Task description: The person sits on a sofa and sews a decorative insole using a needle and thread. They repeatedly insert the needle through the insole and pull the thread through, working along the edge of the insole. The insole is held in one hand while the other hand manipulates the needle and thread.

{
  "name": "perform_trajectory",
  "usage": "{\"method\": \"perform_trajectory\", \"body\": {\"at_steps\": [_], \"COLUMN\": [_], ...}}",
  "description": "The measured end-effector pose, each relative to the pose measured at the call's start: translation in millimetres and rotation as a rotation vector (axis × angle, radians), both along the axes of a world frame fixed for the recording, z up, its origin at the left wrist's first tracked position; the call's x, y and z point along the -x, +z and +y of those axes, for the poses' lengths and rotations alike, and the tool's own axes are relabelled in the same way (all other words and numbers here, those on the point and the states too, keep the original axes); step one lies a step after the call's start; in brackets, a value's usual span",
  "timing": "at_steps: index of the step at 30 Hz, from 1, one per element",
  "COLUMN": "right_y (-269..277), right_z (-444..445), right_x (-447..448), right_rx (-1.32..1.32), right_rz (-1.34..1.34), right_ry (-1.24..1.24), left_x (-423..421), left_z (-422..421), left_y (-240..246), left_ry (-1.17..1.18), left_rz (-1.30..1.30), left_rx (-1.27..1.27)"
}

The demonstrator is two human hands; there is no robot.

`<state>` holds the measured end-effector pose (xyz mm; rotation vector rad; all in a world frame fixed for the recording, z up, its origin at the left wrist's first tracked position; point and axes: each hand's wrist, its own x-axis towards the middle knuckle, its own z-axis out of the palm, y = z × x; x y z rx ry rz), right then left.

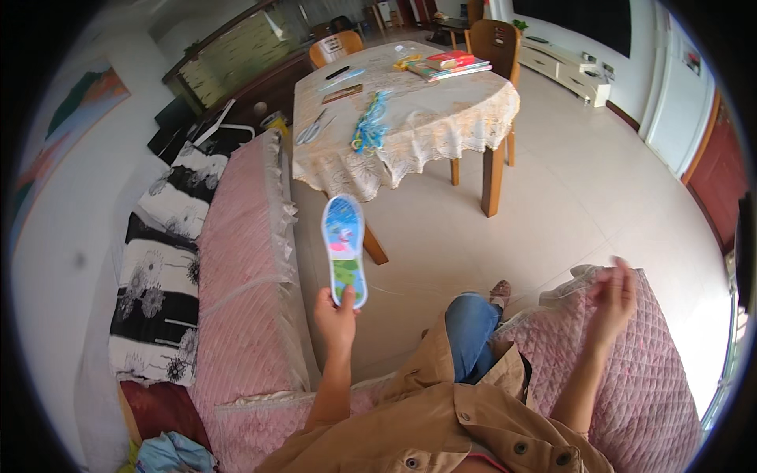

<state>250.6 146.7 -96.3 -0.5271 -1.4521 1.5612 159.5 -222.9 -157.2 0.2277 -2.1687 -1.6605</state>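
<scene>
An embroidered shoe insole (345, 248), blue at the top and green at the heel with a pink figure in the middle, stands upright in my left hand (337, 316). The thumb presses on its heel end. Well off to the right, over the quilted seat, my right hand (612, 298) is raised with blurred fingers drawn close together. Faint pale strands of thread (384, 291) stretch rightward from near the insole's heel. Whether my right fingers pinch a needle or the thread is too blurred to make out.
Ahead stands a cloth-covered table (432, 112) bearing blue yarn (371, 124), scissors (310, 131), a black pen (337, 73) and books (452, 66). A pink-covered sofa (242, 254) with patterned cushions (157, 284) runs along the left. Wooden chairs (495, 47) flank the table.
</scene>
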Motion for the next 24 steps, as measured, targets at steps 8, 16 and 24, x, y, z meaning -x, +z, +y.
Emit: {"method": "perform_trajectory", "body": {"at_steps": [8, 16, 24], "right_y": [9.7, 23.7, 22.9], "right_z": [-110.8, -127.0, -128.6], "right_x": [9.0, 8.0, 9.0], "right_rx": [-0.875, -1.107, -1.168], "right_rz": [0.030, 0.116, 0.086], "right_ry": [0.469, 0.307, 0.331], "left_x": [-49.7, -66.1, -66.4], "left_z": [83.3, 89.3, 89.5], "left_y": [64.8, 78.8, 74.1], "left_ry": [-0.426, -0.452, -0.408], "left_rz": [0.079, 0.171, 0.190], "left_rx": [-0.265, -0.267, -0.240]}}
